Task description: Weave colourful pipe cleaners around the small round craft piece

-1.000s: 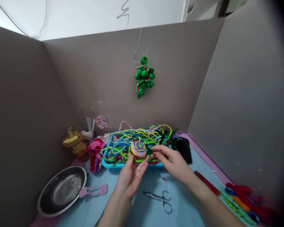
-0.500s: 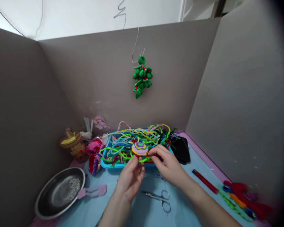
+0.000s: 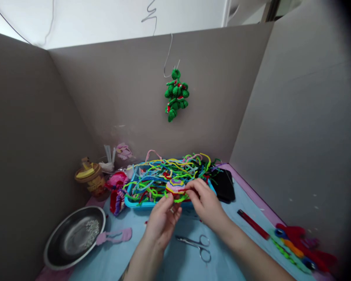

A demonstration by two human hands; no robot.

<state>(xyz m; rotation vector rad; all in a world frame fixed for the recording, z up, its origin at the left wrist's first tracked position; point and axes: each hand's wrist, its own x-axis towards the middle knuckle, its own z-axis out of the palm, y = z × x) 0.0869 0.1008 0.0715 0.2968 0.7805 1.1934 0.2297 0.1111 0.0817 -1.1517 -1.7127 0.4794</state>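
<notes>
In the head view, a small domed piece of coiled pipe cleaner shows rings of purple, yellow, blue and pink, with red and bright green at its lower edge. My left hand grips it from below, thumb against its near side. At its right edge, my right hand pinches a red pipe cleaner end between thumb and fingertips. Both hands are in front of a blue basket heaped with loose pipe cleaners. Small scissors lie on the blue cloth below the hands.
A metal bowl holding small white bits stands at left, beside a pink clip-like piece. Behind are a brown cup and pink-red craft pieces. At right lie a red cutter, a black object and colourful pipe cleaner pieces.
The coiled piece has shifted slightly right and down and tilted a little in my left hand. My right hand still pinches at its right edge.
</notes>
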